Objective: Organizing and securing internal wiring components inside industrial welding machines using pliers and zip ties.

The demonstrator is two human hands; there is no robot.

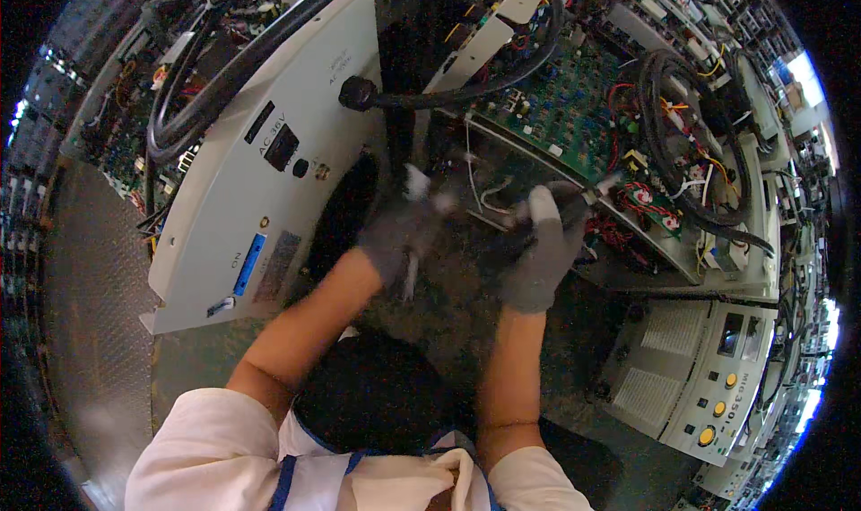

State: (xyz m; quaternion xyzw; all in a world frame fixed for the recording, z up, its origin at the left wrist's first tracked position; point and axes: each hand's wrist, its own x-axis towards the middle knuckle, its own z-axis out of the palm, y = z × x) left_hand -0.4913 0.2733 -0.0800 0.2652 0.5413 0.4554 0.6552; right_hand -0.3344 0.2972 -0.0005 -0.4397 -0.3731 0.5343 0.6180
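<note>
My left hand [395, 240], in a grey glove with pale fingertips, is smeared by motion in the gap between two opened machines. Whitish streaks show beside it, and I cannot make out whether it holds anything. To its right is my right hand [543, 255], gloved the same way, with its fingers bent around something dark and slim that I cannot name. That hand is just in front of the lower edge of an opened machine, whose green circuit board [565, 99] carries many small parts. A thin white wire [470, 161] hangs below the board's left edge.
At left stands a light grey machine panel [215, 197] with a blue label and switches. A thick black cable [475, 96] arches from it over the gap. More coiled cable [650, 99] lies at right, above a grey machine with yellow knobs [719, 409]. Textured metal flooring [94, 260] is at far left.
</note>
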